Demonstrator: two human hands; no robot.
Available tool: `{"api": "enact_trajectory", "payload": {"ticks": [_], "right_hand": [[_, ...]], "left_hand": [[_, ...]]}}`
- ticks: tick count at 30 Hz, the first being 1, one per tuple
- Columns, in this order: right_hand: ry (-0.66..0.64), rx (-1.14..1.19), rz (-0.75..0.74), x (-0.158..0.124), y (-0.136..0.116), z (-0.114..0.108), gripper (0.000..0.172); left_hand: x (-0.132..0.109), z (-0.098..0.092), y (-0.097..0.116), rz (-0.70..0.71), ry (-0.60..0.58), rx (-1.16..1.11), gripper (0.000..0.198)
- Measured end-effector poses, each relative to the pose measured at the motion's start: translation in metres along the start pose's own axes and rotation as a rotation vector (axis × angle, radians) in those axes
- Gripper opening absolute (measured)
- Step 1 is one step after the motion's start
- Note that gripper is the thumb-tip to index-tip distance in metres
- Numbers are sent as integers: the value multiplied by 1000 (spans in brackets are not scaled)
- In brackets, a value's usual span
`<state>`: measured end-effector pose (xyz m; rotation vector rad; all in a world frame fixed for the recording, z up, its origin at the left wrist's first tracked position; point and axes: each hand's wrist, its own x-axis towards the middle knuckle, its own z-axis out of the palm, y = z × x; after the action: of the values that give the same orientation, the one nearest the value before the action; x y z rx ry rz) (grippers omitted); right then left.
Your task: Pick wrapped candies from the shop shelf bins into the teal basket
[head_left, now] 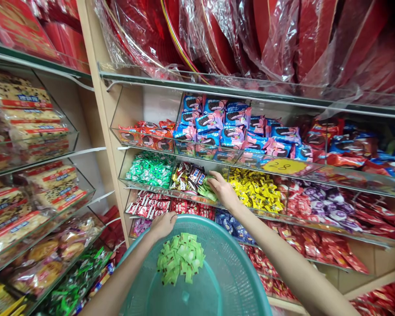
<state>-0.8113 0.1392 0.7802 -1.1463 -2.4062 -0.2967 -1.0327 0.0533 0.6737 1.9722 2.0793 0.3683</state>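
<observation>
My left hand [163,225] grips the far rim of a round teal plastic basket [237,272] held in front of me. A heap of small light-green wrapped candies [181,257] lies in the basket. My right hand [221,189] reaches into a clear shelf bin [197,199], fingers curled over green wrapped candies [206,190] beside a pile of mixed dark and white wrapped sweets [187,177].
Clear acrylic bins hold green candies [150,170], yellow candies [258,190], red packets [151,205] and blue and pink cookie packs [217,125]. A yellow price tag [283,166] sits on a bin front. Cake packs [29,127] fill the left shelves. Red wrapped goods [250,35] are above.
</observation>
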Motion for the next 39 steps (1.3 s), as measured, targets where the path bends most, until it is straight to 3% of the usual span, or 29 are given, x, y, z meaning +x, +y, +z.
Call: {"api": "enact_trajectory", "payload": {"ticks": [4,6,9,14,19,26,29,34,39], "right_hand": [[256,228,-148,-8,-15,-4,28],[322,361,-241,-18,-32,-3,27],[276,558,-319,-40,-64,10,25],[127,783,-140,-75,-83,71,16],[-54,640,-49,-101,-64,121,14],[-234,176,-159,-118,-67,128,23],[-245,71,-238,-122,-72,134,19],[-228,62,-246,-127,-74,143,14],[-137,144,-247,-126,-79,131,15]], "left_hand": [[0,1,-1,-4,2,-1,39],[0,1,0,-10,-1,11,39],[0,0,1,-22,-11,36,39],[0,3,1,-7,-25,33,37],[1,9,3,-24,-43,72,38],[3,12,12,7,-50,103,36],[3,15,12,13,-36,107,37],[3,19,8,23,-25,122,36],[-1,17,10,26,-20,124,37]]}}
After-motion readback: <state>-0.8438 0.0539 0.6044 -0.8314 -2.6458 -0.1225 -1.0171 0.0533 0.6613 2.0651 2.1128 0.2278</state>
